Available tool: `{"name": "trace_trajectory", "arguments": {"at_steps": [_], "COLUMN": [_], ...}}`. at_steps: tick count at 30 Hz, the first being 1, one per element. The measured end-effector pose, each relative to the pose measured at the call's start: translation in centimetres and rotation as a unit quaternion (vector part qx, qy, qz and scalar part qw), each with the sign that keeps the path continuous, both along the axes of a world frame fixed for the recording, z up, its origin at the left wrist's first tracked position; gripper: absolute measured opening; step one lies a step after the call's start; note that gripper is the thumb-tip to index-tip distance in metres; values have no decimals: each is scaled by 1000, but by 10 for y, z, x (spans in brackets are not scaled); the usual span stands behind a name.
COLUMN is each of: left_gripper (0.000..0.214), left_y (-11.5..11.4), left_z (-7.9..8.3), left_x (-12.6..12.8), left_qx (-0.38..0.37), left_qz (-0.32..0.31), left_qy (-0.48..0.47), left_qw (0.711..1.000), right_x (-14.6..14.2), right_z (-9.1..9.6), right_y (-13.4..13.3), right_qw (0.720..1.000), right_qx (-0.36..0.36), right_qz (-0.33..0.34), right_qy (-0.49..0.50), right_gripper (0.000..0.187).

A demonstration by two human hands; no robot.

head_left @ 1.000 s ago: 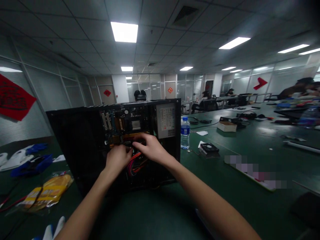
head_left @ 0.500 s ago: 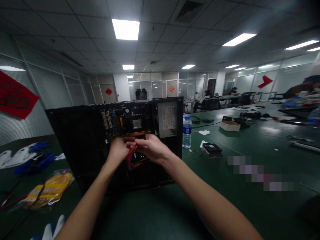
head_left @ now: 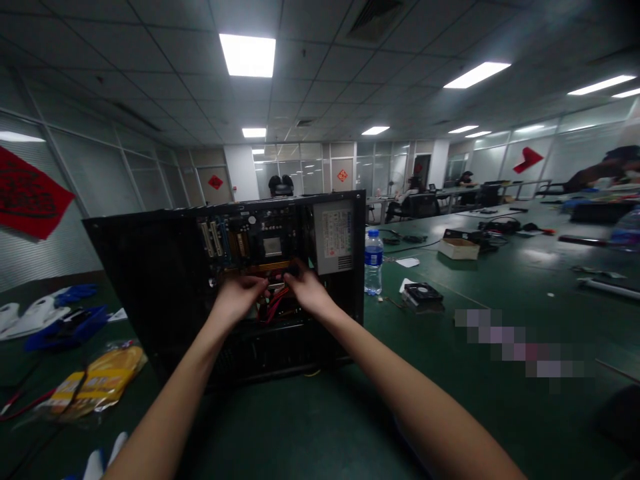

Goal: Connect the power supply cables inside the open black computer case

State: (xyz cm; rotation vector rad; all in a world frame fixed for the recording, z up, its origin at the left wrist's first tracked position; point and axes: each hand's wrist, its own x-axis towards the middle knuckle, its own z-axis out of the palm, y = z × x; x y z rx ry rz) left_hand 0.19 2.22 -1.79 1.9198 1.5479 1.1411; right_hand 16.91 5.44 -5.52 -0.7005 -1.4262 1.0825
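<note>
An uncovered black computer case (head_left: 135, 267) stands on the green table with its inside facing me. Its motherboard (head_left: 255, 233) shows above my hands, and a silver power supply (head_left: 334, 237) fills the upper right corner. Inside the case, my left hand (head_left: 237, 297) has thumb and fingers pinched together at the board's lower edge; what they hold is too small to make out. Close by on the right, my right hand (head_left: 309, 290) is closed around the dark end of a power cable (head_left: 274, 307). Its red and orange wires hang between the hands.
A water bottle (head_left: 373, 261) stands just right of the case, with a hard drive (head_left: 423, 295) beyond it. Farther back sits a small open box (head_left: 459, 248). At left lie a blue tray (head_left: 67, 328), gloves (head_left: 40, 312) and a packaged bread (head_left: 103, 377).
My hands have drawn slightly apart, the right one shifting right. The cable wires now hang lower and more in the open between them. The view has tilted slightly.
</note>
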Motion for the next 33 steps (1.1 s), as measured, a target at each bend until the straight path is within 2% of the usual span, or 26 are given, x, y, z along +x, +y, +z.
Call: {"name": "trace_trajectory", "arguments": {"at_steps": [4, 8, 13, 24, 33], "left_gripper": [34, 30, 28, 31, 29], "left_y": [11, 18, 22, 32, 27], "left_z": [-18, -25, -24, -28, -26], "left_x": [4, 3, 0, 0, 3], "left_qx": [-24, -58, -66, -87, -44], "left_qz": [75, 119, 146, 139, 160], "left_qy": [203, 265, 259, 255, 286], "left_qw": [976, 955, 952, 953, 944], "right_x": [3, 0, -3, -2, -4], "right_z": [-15, -15, -8, -10, -13], "right_y": [13, 12, 3, 5, 8], "right_qw": [985, 961, 963, 967, 970], "right_qx": [-32, -67, -104, -115, -108], "right_qz": [-27, -41, 13, 24, 9], "right_qy": [-166, -264, -247, -227, -217], "right_gripper": [38, 34, 33, 24, 27]}}
